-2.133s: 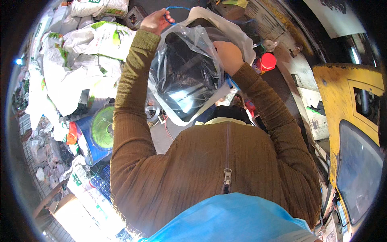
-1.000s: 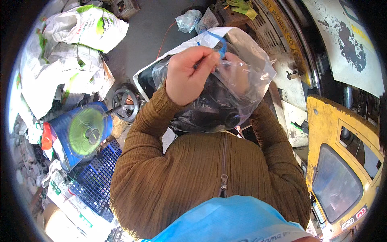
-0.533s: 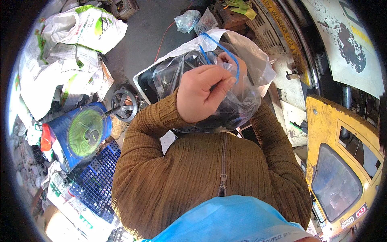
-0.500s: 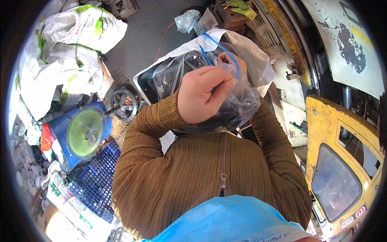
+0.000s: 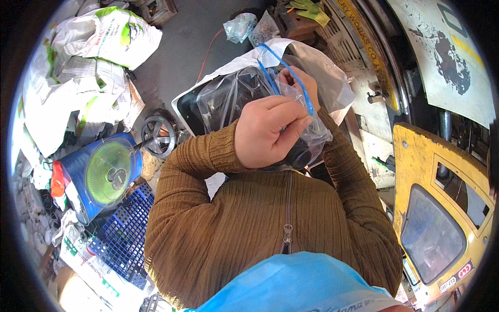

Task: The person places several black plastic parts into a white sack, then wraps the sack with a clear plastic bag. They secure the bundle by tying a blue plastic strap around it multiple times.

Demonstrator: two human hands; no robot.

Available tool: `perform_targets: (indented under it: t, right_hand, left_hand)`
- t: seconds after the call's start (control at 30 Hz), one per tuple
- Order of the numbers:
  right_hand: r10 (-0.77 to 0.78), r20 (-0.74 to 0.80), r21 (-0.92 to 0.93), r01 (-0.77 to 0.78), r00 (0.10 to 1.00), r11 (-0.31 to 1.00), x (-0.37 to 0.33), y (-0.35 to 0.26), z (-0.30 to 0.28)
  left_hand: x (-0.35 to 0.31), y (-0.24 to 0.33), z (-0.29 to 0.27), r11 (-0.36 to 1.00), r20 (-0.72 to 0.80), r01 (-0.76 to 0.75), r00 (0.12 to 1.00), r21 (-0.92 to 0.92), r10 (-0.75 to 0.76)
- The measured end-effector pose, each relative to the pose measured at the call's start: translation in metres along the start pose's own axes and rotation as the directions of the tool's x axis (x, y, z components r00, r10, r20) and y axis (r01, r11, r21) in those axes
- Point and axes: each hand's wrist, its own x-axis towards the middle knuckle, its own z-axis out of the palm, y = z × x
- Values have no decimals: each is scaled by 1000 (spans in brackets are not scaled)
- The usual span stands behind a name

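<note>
In front of my chest a clear plastic bag (image 5: 221,101) sits in the mouth of a white sack (image 5: 234,65), with dark contents showing through. A blue cord (image 5: 306,97) loops up over the sack's far rim and runs down to my fingers. My left hand (image 5: 267,130) crosses over the bag, closed in a pinch on the cord and the gathered plastic beside it. Just beyond it, my right hand (image 5: 304,83) has curled fingers at the bunched plastic near the cord. Its fingertips are partly hidden by the bag and cord.
On the left stand white printed sacks (image 5: 122,39), a green fan (image 5: 109,177) against a blue drum, a handwheel (image 5: 158,134) and a blue plastic crate (image 5: 125,229). At right are a yellow metal panel (image 5: 416,161) and machinery. A yellow-green glove (image 5: 312,11) lies at the back.
My left hand has shifted slightly right and toward me, drawing the blue cord and gathered plastic along. My right hand remains near the bunched plastic.
</note>
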Motion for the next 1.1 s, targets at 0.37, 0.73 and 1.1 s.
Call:
perform_targets:
  t: [0.37, 0.73, 1.1]
  right_hand:
    - [-7, -18, -8, 7, 1000, 1000, 0, -2, 4]
    - [-3, -74, -35, 0, 997, 999, 2, -10, 4]
    - [-37, -99, -116, 25, 994, 993, 6, -9, 7]
  left_hand:
    - [-4, -2, 5, 997, -3, -61, 998, 37, 61]
    - [-5, 5, 4, 997, 26, -54, 998, 49, 53]
    - [-10, 8, 8, 996, 40, -82, 996, 39, 80]
